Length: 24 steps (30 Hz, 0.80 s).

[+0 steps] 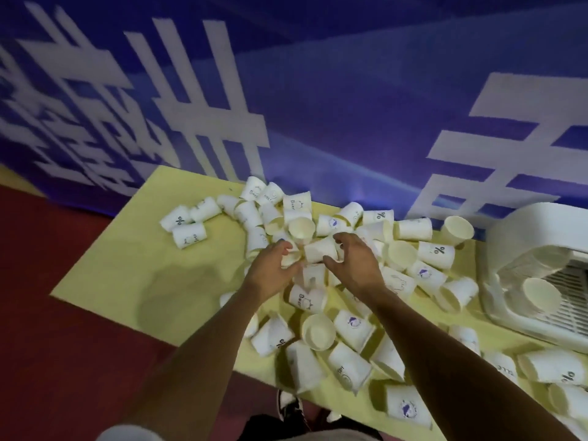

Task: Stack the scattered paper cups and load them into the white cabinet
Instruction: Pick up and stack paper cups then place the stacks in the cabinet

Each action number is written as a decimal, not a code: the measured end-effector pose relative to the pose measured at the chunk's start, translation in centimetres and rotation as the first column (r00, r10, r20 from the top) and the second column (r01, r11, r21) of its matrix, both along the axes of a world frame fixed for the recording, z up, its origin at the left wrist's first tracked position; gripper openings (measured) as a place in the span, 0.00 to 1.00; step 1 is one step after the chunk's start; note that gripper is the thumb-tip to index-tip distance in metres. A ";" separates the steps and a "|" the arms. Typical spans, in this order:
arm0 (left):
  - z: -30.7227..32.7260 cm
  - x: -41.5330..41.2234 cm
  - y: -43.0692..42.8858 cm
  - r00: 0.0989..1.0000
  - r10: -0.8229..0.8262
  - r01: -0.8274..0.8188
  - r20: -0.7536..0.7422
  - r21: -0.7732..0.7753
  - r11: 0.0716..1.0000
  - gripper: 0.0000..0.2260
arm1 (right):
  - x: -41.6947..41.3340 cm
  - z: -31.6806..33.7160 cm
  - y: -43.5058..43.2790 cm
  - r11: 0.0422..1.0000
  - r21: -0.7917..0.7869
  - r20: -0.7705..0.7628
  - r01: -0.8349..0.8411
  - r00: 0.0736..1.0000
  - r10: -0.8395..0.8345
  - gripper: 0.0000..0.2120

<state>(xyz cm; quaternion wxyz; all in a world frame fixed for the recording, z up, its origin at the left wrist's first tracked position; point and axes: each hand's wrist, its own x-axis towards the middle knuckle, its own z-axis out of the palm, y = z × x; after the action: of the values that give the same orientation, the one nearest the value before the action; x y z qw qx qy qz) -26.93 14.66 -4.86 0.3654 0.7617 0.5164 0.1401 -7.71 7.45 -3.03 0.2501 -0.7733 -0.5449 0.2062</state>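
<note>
Several white paper cups (350,326) with small printed logos lie scattered on a yellow table (127,265), most of them on their sides. My right hand (354,265) reaches over the middle of the pile, with its thumb and fingers curled round a cup lying on its side (318,249). My left hand (270,272) is close beside it, its fingers curled round another cup (291,258) that is mostly hidden. The white cabinet (525,230) stands at the right end of the table, and stacked cups (541,296) show inside it.
A blue banner (350,106) with large white characters hangs behind the table. Red floor (63,345) lies to the left and in front. Bare yellow tabletop lies left of the pile. My shoes (292,409) show at the table's near edge.
</note>
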 end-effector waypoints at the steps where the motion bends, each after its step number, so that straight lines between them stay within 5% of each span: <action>1: 0.1 -1.3 0.1 1.000 0.024 -0.024 -0.010 0.003 1.000 0.21 | -1.1 0.0 0.8 1.000 -0.002 0.000 -0.024 1.000 0.024 0.26; 7: -0.7 -8.9 1.9 0.984 0.176 -0.176 0.005 0.016 0.984 0.21 | -7.7 -0.3 4.4 0.984 -0.035 0.007 -0.176 0.984 0.176 0.26; 24: -7.3 -26.1 17.2 0.960 0.214 -0.226 -0.179 -0.051 0.973 0.26 | -23.5 -5.5 19.0 0.956 -0.193 0.043 -0.223 0.971 0.236 0.26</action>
<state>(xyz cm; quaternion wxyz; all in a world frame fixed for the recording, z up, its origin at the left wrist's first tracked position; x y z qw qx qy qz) -53.07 31.85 -12.12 0.3283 0.6952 0.6323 0.0953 -31.24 26.50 -8.54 0.1329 -0.7312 -0.6172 0.2584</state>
